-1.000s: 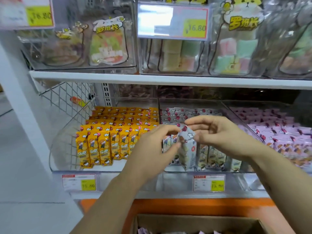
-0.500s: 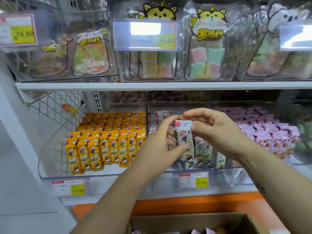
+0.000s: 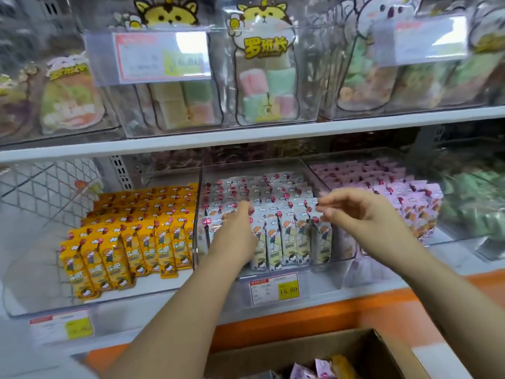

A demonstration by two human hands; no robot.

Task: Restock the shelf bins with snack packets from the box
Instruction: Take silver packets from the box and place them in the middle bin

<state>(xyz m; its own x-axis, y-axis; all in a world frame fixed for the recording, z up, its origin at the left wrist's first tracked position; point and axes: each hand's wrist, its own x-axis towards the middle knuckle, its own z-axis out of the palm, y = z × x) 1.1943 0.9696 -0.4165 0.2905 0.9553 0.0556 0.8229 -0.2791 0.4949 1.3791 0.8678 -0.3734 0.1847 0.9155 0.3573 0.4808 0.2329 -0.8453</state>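
Since the earlier frames, the single white packet once pinched between both hands is no longer seen held up, and the hands have been drawn apart over the middle bin. The left hand is laid with fingers stretched onto the tops of the white packets at the bin's left side. The right hand is held at the right end of the front row with its fingers loosely curled. It is blurred, so it cannot be told whether a packet top is pinched.

The packets stand upright, long axis vertical, in rows running left to right. Further stock lies in the box, nearer than the shelf, below the hands and slightly right, so the right hand is judged the nearer for the next pick.

The packets are slim pouches of glossy printed film, probably slippery and easily tipped. The bins are of clear rigid plastic, and the box is of matte brown cardboard. Yellow packets fill the left bin and pink packets the right one.
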